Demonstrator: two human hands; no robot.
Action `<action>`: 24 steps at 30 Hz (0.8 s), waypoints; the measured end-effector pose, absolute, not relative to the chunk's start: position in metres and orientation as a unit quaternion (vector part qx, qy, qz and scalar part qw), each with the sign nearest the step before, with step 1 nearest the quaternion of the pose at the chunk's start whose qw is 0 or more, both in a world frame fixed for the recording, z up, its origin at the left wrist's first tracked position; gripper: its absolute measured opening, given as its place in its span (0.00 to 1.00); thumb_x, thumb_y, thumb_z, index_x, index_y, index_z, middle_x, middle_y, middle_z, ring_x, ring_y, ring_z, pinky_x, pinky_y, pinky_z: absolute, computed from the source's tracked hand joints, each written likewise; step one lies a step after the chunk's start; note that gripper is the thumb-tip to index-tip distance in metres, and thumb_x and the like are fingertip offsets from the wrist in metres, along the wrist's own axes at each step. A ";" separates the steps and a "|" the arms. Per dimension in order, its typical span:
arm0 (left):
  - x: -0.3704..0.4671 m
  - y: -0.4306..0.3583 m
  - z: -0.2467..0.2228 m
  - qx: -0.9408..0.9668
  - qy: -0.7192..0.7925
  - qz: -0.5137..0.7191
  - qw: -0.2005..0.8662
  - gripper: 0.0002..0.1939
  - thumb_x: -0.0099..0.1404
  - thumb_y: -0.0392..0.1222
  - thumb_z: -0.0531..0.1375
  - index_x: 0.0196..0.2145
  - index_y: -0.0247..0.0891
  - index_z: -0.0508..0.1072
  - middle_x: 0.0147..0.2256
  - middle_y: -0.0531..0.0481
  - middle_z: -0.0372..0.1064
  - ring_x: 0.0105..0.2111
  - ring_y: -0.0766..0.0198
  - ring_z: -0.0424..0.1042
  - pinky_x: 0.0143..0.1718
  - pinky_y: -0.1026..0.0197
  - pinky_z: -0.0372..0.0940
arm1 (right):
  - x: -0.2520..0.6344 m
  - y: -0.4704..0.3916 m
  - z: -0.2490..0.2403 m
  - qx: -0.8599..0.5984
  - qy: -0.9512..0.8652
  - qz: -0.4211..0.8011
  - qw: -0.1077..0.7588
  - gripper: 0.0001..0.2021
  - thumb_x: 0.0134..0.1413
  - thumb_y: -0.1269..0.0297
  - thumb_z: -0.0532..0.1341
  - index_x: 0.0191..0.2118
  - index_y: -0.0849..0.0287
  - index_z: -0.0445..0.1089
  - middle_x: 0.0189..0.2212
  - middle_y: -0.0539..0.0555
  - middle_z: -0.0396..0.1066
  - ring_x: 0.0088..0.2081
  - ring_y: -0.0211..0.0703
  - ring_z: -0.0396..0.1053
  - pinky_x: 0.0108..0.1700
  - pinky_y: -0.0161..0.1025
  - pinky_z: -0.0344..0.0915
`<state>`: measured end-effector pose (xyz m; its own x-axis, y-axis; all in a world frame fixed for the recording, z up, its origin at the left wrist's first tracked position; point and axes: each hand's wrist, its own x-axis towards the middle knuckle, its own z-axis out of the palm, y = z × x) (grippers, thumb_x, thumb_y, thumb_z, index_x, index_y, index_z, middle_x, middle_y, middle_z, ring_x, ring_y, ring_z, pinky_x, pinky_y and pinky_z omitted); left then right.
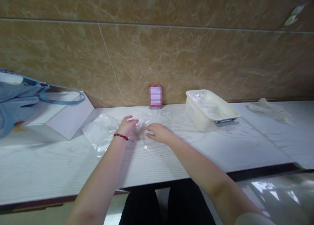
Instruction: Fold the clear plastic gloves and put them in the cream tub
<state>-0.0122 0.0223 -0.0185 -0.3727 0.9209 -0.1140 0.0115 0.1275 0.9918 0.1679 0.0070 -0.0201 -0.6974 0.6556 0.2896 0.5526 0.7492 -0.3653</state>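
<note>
A thin clear plastic bag (146, 146) lies crumpled on the white table between my two hands. My left hand (127, 126), with a red bracelet at its wrist, has its fingertips on the bag's gathered upper left part and seems to pinch it. From the right, my right hand (158, 132) reaches to the bag's other side; its thumb and fingers are apart, with the fingertips at the plastic. Left of my left hand lies a flat pile of clear plastic bags (101, 131).
A phone (155, 96) leans against the tiled wall. To the right stand a cream plastic bin (200, 115) holding clear plastic and a pale crumpled glove-like item (266, 109). On the left are a white box (71, 117) and a blue bag (17, 100). The table's front edge is near my legs.
</note>
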 end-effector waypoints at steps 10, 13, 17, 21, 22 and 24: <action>0.018 0.018 -0.025 0.515 0.541 0.521 0.413 0.31 0.43 0.39 0.64 0.44 0.39 0.56 0.33 0.54 0.57 0.28 0.72 0.66 0.33 0.64 0.62 | 0.167 0.037 -0.038 -0.391 -0.751 0.368 0.384 0.28 0.42 0.77 0.55 0.52 0.58 0.50 0.47 0.59 0.62 0.26 0.28 0.64 0.33 0.32 0.63; 0.023 0.018 -0.030 0.543 0.521 0.512 0.414 0.31 0.43 0.39 0.64 0.44 0.40 0.55 0.34 0.54 0.56 0.30 0.72 0.66 0.35 0.62 0.63 | 0.166 0.041 -0.044 -0.357 -0.742 0.420 0.381 0.30 0.41 0.79 0.54 0.54 0.58 0.47 0.47 0.58 0.63 0.29 0.29 0.66 0.33 0.31 0.63; 0.025 0.019 -0.030 0.570 0.508 0.502 0.407 0.29 0.45 0.42 0.62 0.43 0.40 0.54 0.34 0.54 0.55 0.31 0.70 0.66 0.35 0.61 0.63 | 0.165 0.042 -0.046 -0.335 -0.759 0.419 0.369 0.30 0.39 0.81 0.53 0.52 0.59 0.50 0.36 0.52 0.68 0.33 0.32 0.67 0.35 0.31 0.63; 0.013 0.016 -0.023 0.639 0.539 0.461 0.299 0.24 0.50 0.47 0.58 0.43 0.38 0.56 0.35 0.51 0.56 0.36 0.66 0.64 0.35 0.62 0.61 | 0.165 0.044 -0.049 -0.380 -0.773 0.360 0.359 0.19 0.42 0.77 0.54 0.44 0.59 0.61 0.29 0.48 0.68 0.29 0.33 0.66 0.34 0.32 0.62; 0.009 0.014 -0.021 0.667 0.555 0.425 0.257 0.25 0.48 0.48 0.59 0.43 0.37 0.57 0.34 0.50 0.57 0.36 0.65 0.63 0.35 0.62 0.61 | 0.165 0.045 -0.050 -0.382 -0.775 0.353 0.359 0.16 0.43 0.77 0.54 0.41 0.59 0.63 0.29 0.48 0.68 0.30 0.33 0.66 0.34 0.32 0.62; 0.002 0.009 -0.019 0.718 0.583 0.329 0.191 0.29 0.45 0.50 0.60 0.43 0.36 0.58 0.32 0.51 0.58 0.33 0.64 0.63 0.32 0.62 0.59 | 0.166 0.046 -0.052 -0.377 -0.780 0.342 0.363 0.13 0.43 0.76 0.54 0.38 0.59 0.64 0.29 0.49 0.68 0.31 0.33 0.66 0.35 0.32 0.62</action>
<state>0.0019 0.0094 -0.0190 0.1032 0.9629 0.2494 0.7116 -0.2467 0.6579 0.1657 0.0456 -0.0521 -0.4514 0.8370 0.3092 0.3398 0.4816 -0.8078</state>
